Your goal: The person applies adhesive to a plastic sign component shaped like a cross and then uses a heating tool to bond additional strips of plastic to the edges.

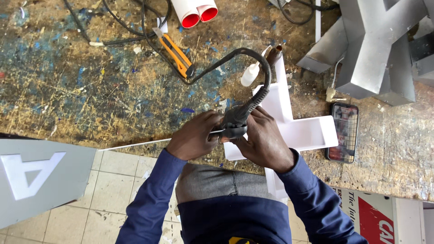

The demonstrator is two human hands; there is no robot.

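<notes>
both hands are closing together on a black corded tool [235, 124] at the near edge of the table [68, 81]. the left hand [195, 135] is gripping a thin metal rod [135, 143] whose long axis is running left from the tool. the right hand [264, 138] is wrapping the tool's body above a white cross-shaped channel letter [303, 131]. the tool's cable [244, 56] is arching up and away toward an orange utility knife [177, 55].
</notes>
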